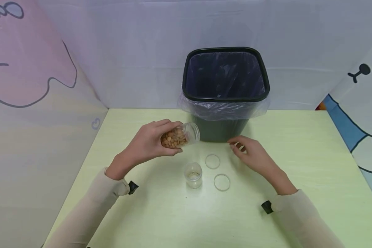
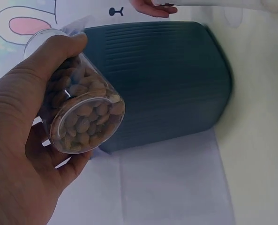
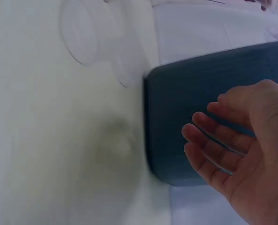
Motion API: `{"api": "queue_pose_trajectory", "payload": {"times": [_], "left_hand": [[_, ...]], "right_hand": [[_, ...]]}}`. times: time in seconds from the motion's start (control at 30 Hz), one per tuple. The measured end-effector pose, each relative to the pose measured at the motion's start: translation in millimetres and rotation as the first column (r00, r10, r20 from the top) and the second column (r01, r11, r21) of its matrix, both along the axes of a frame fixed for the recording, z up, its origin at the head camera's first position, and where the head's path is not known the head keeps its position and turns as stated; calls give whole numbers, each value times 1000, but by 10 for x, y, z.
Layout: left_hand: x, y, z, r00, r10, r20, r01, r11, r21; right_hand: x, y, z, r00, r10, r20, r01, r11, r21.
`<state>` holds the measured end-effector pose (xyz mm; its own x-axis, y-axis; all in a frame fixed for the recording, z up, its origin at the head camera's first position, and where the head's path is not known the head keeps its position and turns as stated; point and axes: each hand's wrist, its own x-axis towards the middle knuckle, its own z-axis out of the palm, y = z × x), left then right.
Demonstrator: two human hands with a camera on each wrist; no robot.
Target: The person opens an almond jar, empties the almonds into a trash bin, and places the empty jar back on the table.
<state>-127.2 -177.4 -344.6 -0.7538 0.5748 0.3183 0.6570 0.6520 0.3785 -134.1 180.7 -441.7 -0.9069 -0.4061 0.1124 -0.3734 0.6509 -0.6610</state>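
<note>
My left hand (image 1: 148,139) grips a clear plastic jar (image 1: 191,133) part-filled with brown nuts (image 1: 174,138) that look like almonds. In the head view the jar lies tipped on its side, its mouth pointing right and held above the table. Its round base (image 2: 87,124) faces the camera in the left wrist view. Nearer the body, a small clear jar (image 1: 193,175) stands upright with a little something pale at its bottom. My right hand (image 1: 251,153) hovers near the bin's foot, fingers loosely bent and holding nothing.
A dark green bin (image 1: 220,129) with a black rim and a purplish liner (image 1: 226,112) stands at the table's back. Two clear rings (image 1: 212,167) (image 1: 221,189) lie right of the small jar. White cloth (image 1: 136,69) hangs behind the pale yellow-green table (image 1: 303,155).
</note>
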Motion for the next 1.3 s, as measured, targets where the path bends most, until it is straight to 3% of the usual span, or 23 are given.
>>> {"api": "queue_pose_trajectory", "payload": {"times": [0.4,0.57,0.73,0.83,0.93,1.13,1.2,1.3], "left_hand": [[-75,59,508,1000,-16,12,16,1000,-7],[-172,103,703,999,-19,32,19,1000,12],[-262,152,896,1000,-1,29,1,1000,-21],[-339,170,1012,1000,16,24,-15,999,-41],[-435,180,1109,999,25,29,-24,999,-42],[-656,209,1212,999,41,27,-39,995,-87],[-731,223,1227,999,45,17,-42,992,-118],[-825,234,1252,998,57,12,-54,985,-165]], "right_hand": [[-219,434,787,976,-208,-58,203,976,-80],[-341,542,1075,959,-276,-59,274,961,-36],[-465,613,1320,933,-357,-43,358,933,21],[-550,628,1439,927,-372,-40,371,928,-29],[-636,602,1535,935,-353,-11,350,929,-120],[-783,484,1668,939,-303,161,340,885,-317],[-815,457,1695,934,-292,205,347,875,-338],[-847,437,1718,925,-287,249,357,881,-310]]}}
